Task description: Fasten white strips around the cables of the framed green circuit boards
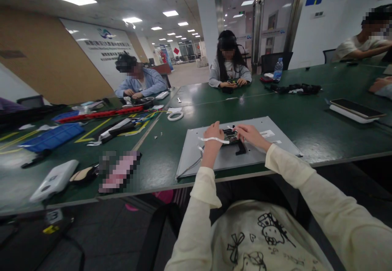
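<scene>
A grey flat panel (196, 156) lies on the table in front of me, with a dark circuit board (230, 135) on top near its middle. My left hand (213, 133) is closed at the board's left edge, its fingers curled and their tips partly hidden. A white flat strip (219, 140) crosses in front of that wrist towards the board. Over the board's right side, my right hand (248, 134) is closed in a pinch. A tiny white bit shows by its fingertips, too small to name. A black bracket-like piece (240, 149) sits on the panel just below the board.
Left of the panel are a pink blurred-out phone-like object (121, 172), a white device (55, 180), a blue tray (53, 137) and a white ring (175, 116). A phone on a white block (357, 109) lies right. Several people sit around the green table (196, 103).
</scene>
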`<state>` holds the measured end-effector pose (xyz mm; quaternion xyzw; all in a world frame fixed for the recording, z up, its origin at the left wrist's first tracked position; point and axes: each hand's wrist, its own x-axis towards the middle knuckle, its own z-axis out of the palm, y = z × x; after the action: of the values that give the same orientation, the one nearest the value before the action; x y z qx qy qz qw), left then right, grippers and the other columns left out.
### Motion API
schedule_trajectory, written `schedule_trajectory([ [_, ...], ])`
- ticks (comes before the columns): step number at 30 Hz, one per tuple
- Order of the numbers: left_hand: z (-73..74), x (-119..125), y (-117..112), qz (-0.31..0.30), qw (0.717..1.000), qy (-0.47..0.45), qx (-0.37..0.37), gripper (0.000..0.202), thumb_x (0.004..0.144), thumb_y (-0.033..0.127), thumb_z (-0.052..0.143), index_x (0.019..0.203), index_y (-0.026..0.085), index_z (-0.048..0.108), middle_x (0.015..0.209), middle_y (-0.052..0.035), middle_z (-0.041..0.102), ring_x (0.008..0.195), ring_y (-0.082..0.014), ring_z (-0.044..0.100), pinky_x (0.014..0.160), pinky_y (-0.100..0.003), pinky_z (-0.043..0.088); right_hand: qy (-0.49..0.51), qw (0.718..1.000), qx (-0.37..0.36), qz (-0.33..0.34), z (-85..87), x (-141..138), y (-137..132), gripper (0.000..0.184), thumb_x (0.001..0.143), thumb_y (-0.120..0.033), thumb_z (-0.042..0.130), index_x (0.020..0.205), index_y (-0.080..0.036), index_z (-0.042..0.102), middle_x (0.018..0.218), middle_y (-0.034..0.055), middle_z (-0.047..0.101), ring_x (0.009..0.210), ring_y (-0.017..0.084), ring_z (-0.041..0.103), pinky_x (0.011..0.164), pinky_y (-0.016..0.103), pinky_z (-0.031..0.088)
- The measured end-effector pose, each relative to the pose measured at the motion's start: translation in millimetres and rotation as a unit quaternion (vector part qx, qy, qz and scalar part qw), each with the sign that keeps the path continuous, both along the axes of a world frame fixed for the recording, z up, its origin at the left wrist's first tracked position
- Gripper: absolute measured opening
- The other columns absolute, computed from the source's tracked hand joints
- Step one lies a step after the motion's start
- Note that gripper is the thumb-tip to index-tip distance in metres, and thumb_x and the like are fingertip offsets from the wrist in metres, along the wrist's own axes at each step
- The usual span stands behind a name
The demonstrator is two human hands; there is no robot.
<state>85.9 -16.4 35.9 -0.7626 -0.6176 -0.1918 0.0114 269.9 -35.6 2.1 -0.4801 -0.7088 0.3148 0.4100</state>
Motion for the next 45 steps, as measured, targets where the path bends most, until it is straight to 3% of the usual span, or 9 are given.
schedule_trajectory([
  [7,3.1,47.9,-1.6,0.073,0.995,-0.015,0.064,0.043,0.091,0.019,0.040,0.134,0.017,0.044,0.123,-0.0151,0.059,0.120,-0.0265,0.050,0.102,-0.045,0.037,0.137,0.975,-0.160,0.073,3.7,-7.5,-1.5,0.055,0.084,-0.066,0.044,0.079,-0.013,0.059,0.062,0.0046,0.063,0.040,0.007,0.048,0.036,0.019,0.023],
  [15,3.0,53.6,10.5,0.071,0.994,-0.026,0.084,0.042,0.091,0.015,0.040,0.132,0.017,0.047,0.126,-0.0164,0.057,0.129,-0.0287,0.042,0.109,-0.052,0.028,0.185,0.973,-0.124,0.067,6.9,-2.1,-2.0,0.047,0.075,-0.061,0.062,0.065,-0.017,0.051,0.050,-0.0045,0.049,0.041,0.005,0.040,0.040,0.018,0.025],
  [19,7.2,38.7,18.3,0.025,0.983,-0.180,0.038,0.042,0.093,0.019,0.039,0.134,0.017,0.045,0.126,-0.0151,0.058,0.121,-0.0241,0.052,0.102,-0.041,0.041,0.186,0.977,-0.099,0.044,11.5,1.8,-0.7,0.046,0.076,-0.062,0.058,0.065,-0.019,0.047,0.051,-0.0058,0.045,0.043,0.006,0.037,0.042,0.019,0.026],
  [23,10.3,18.1,22.5,-0.084,0.865,-0.445,-0.218,0.055,0.098,0.048,0.017,0.121,0.014,0.054,0.100,-0.0126,0.069,0.087,-0.0193,0.068,0.069,-0.029,0.054,0.151,0.983,-0.094,0.036,10.2,12.3,1.8,0.044,0.079,-0.060,0.054,0.065,-0.020,0.045,0.051,-0.0061,0.042,0.044,0.007,0.037,0.045,0.020,0.027],
  [25,10.1,10.3,19.5,-0.127,0.797,-0.488,-0.333,0.075,0.093,0.063,0.007,0.109,0.013,0.061,0.095,-0.0138,0.070,0.081,-0.0192,0.069,0.059,-0.026,0.052,0.117,0.988,-0.099,0.032,6.1,18.8,3.0,0.043,0.082,-0.058,0.051,0.065,-0.020,0.045,0.050,-0.0060,0.042,0.045,0.007,0.038,0.047,0.021,0.028],
  [27,8.8,6.4,13.7,-0.136,0.773,-0.487,-0.383,0.081,0.089,0.070,0.006,0.099,0.013,0.063,0.091,-0.0132,0.070,0.074,-0.0172,0.068,0.052,-0.022,0.047,0.071,0.993,-0.093,0.016,1.2,24.4,3.5,0.043,0.083,-0.057,0.048,0.064,-0.019,0.046,0.049,-0.0057,0.043,0.045,0.008,0.039,0.049,0.021,0.030],
  [33,-6.6,13.7,-6.5,-0.124,0.879,-0.351,-0.299,0.030,0.088,0.044,0.049,0.088,0.017,0.061,0.064,0.0000,0.063,0.048,-0.0089,0.054,0.046,-0.019,0.038,-0.099,0.992,-0.028,-0.072,-7.1,30.2,-4.8,0.040,0.085,-0.053,0.050,0.065,-0.018,0.054,0.052,-0.0042,0.049,0.051,0.010,0.043,0.053,0.022,0.029],
  [38,-24.8,22.9,-26.5,-0.068,0.956,-0.244,-0.150,0.011,0.089,0.024,0.046,0.092,0.022,0.057,0.073,0.0001,0.066,0.066,-0.0138,0.061,0.061,-0.023,0.043,-0.164,0.982,0.005,-0.097,-7.8,27.1,-15.3,0.035,0.088,-0.045,0.048,0.068,-0.018,0.057,0.061,-0.0017,0.055,0.057,0.012,0.047,0.057,0.023,0.029],
  [45,-33.3,32.2,-50.8,-0.044,0.988,-0.112,-0.097,0.014,0.092,0.025,0.043,0.104,0.022,0.051,0.084,-0.0049,0.067,0.078,-0.0194,0.065,0.068,-0.026,0.042,-0.217,0.969,0.027,-0.116,-8.6,26.2,-25.8,0.029,0.089,-0.037,0.049,0.069,-0.018,0.058,0.061,-0.0005,0.056,0.059,0.013,0.050,0.060,0.023,0.030],
])
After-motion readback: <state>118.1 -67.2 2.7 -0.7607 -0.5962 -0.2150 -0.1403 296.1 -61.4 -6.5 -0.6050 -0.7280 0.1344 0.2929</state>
